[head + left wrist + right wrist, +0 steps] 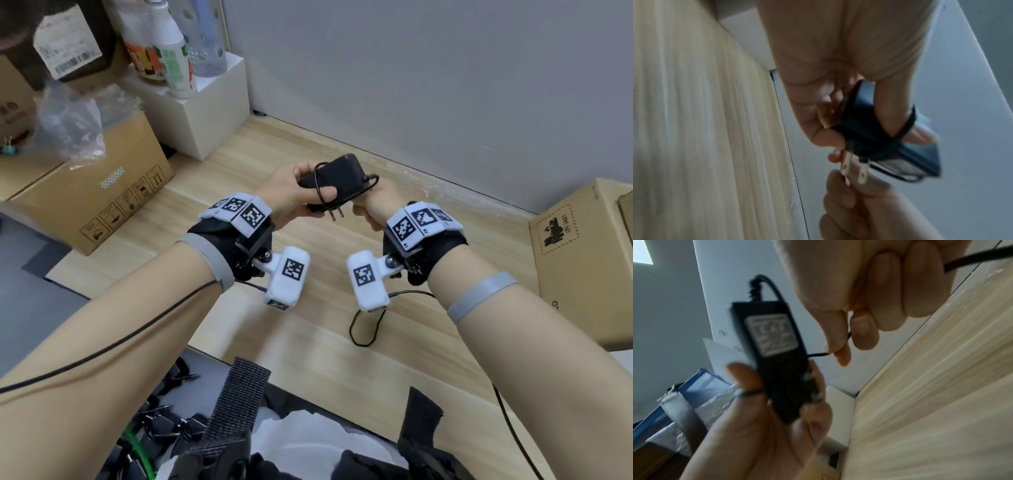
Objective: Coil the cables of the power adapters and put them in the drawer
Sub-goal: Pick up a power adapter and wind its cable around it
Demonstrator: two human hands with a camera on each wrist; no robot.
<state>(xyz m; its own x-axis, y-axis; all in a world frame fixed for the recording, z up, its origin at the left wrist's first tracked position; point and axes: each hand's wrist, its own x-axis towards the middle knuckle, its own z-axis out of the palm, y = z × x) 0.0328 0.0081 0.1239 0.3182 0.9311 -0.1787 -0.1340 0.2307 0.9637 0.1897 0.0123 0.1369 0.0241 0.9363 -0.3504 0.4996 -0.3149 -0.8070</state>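
Observation:
A black power adapter is held in the air above the wooden table. My left hand grips its body, the thumb on top, and a turn of its thin black cable runs over that thumb. My right hand pinches the cable just beside the adapter. The plug prongs point toward me. Slack cable hangs in a loop onto the table below my right wrist. The open drawer at the bottom left holds several black adapters.
A cardboard box under a plastic bag stands at the left. A white box carrying bottles sits against the grey wall. Another cardboard box is at the right edge.

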